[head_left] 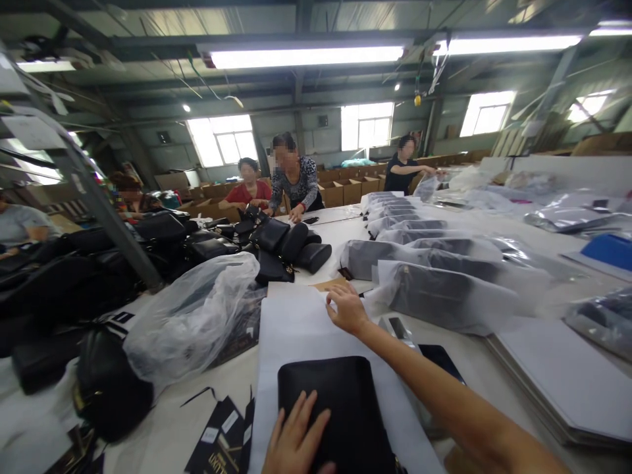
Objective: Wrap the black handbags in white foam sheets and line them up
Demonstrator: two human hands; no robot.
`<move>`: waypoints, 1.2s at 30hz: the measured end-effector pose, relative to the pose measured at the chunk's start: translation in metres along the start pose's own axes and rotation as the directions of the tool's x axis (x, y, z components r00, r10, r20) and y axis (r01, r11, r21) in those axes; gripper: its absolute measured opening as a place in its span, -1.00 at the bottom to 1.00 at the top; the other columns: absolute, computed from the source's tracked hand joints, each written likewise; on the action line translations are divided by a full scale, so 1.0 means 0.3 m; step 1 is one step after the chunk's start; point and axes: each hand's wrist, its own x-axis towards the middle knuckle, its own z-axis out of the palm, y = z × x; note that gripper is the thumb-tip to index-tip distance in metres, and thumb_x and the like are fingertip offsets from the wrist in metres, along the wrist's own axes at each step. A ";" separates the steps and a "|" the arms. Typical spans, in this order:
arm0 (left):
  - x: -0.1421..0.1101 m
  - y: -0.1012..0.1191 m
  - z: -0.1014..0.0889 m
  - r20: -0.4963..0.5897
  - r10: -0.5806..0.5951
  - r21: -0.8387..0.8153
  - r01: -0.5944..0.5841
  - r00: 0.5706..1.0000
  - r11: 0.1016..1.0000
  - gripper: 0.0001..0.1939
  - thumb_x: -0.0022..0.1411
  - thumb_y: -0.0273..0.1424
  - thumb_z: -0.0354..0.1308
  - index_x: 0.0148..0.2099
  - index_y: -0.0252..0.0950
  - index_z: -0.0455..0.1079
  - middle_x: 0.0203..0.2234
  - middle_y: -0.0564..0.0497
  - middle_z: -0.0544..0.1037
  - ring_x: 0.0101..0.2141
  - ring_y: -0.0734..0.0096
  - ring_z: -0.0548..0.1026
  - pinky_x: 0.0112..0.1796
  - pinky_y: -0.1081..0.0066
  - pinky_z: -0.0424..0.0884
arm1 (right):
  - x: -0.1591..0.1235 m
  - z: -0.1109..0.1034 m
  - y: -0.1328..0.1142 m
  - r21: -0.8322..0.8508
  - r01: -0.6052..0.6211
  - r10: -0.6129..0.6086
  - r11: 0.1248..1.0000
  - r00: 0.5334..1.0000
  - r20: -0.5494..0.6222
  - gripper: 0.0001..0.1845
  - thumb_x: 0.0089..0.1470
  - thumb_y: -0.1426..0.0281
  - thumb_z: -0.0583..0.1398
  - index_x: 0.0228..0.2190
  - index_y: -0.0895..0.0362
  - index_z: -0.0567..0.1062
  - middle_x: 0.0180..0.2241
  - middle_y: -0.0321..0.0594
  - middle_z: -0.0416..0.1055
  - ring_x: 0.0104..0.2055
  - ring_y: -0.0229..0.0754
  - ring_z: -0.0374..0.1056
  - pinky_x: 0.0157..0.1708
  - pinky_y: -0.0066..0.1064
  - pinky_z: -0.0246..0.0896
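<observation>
A black handbag [340,401] lies flat on a long sheet of white paper [286,322] in front of me. My left hand [296,434] rests on the bag's near left part with its fingers spread. My right hand [346,308] reaches over the far end of the paper, beside a brown piece of card or paper [328,284]. Its thumb and forefinger are pinched together, and what they hold, if anything, I cannot make out. Black hang tags [222,431] with gold lettering lie left of the sheet.
Black bags [269,237] are heaped at the left, beside a clear plastic bag [197,316]. Paper-wrapped bags [434,296] stand in a row at the right. A stack of white sheets [567,375] lies near right. A metal post [108,191] rises at left; co-workers stand beyond.
</observation>
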 end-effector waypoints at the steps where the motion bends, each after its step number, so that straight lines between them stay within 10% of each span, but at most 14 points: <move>1: 0.030 -0.044 -0.034 0.000 -0.041 -0.025 0.041 0.999 0.999 -0.41 0.30 -0.34 0.08 0.36 -0.14 0.15 0.26 -0.14 0.31 0.18 0.10 0.38 -0.03 0.16 0.52 | -0.019 -0.037 -0.021 0.008 0.048 -0.048 0.999 0.999 -0.014 -0.93 0.05 0.49 0.21 -0.37 0.09 0.47 0.03 -0.16 0.49 0.12 -0.05 0.33 0.32 0.03 -0.22; 5: 0.233 -0.197 -0.189 -0.132 -0.216 -0.003 0.217 0.968 0.976 -0.34 0.32 -0.39 0.09 0.40 -0.19 0.02 0.37 -0.21 0.07 0.34 -0.07 0.05 0.15 -0.12 0.29 | -0.131 -0.177 -0.109 0.004 0.283 -0.280 0.959 0.950 -0.136 -0.88 0.13 0.51 0.16 -0.29 0.10 0.47 0.07 -0.14 0.46 0.18 -0.04 0.29 0.34 0.09 -0.23; 11: 0.435 -0.212 -0.326 -0.126 -0.082 0.063 0.090 0.989 0.994 -0.55 0.20 -0.50 0.25 0.14 -0.19 0.39 0.38 -0.14 0.04 0.37 -0.13 -0.12 0.27 -0.32 -0.23 | -0.363 -0.328 -0.192 -0.031 0.430 -0.430 0.902 0.894 -0.123 -0.83 0.18 0.54 0.13 -0.22 0.11 0.46 0.14 -0.16 0.41 0.23 -0.10 0.24 0.37 0.07 -0.25; 15: 0.361 -0.131 -0.341 -0.049 0.015 -0.002 -0.015 0.999 1.000 -0.87 0.27 -0.55 0.14 -0.29 -0.23 0.45 0.27 0.04 0.30 0.34 0.04 0.07 0.30 -0.26 -0.33 | -0.443 -0.410 -0.209 -0.034 0.400 -0.401 0.916 0.914 -0.064 -0.67 0.19 0.41 0.21 0.00 0.12 0.43 0.23 -0.09 0.29 0.31 -0.03 0.12 0.37 0.08 -0.23; 19: 0.252 -0.053 -0.323 -0.033 0.016 -0.070 -0.019 0.999 0.997 -0.83 0.33 -0.52 0.07 -0.29 -0.23 0.43 0.25 0.07 0.34 0.31 0.11 0.14 0.31 -0.23 -0.30 | -0.442 -0.448 -0.217 -0.083 0.403 -0.401 0.911 0.915 0.044 -0.33 0.11 0.45 0.28 0.23 0.04 0.26 0.29 -0.11 0.19 0.38 0.07 -0.06 0.36 0.15 -0.28; 26: 0.117 0.033 -0.275 -0.033 -0.025 -0.099 0.021 0.999 0.995 -0.78 0.34 -0.55 0.02 -0.29 -0.23 0.44 0.17 0.02 0.45 0.25 0.10 0.27 0.31 -0.19 -0.17 | -0.531 -0.418 -0.233 -0.071 0.422 -0.420 0.904 0.906 0.047 -0.72 0.24 0.56 0.11 -0.10 0.07 0.52 -0.37 -0.29 0.53 -0.13 -0.18 0.41 0.36 0.05 -0.18; 36: -0.075 0.034 -0.244 0.003 -0.023 -0.117 0.023 1.000 0.993 -0.64 0.32 -0.64 -0.11 -0.02 -0.27 0.45 -0.01 -0.07 0.59 -0.08 0.25 0.56 -0.10 0.26 0.48 | -0.745 -0.382 -0.267 -0.075 0.266 -0.268 0.961 0.963 -0.020 -0.69 0.24 0.56 0.10 -0.12 0.01 0.54 -0.43 -0.33 0.45 -0.31 -0.25 0.37 0.27 -0.09 0.09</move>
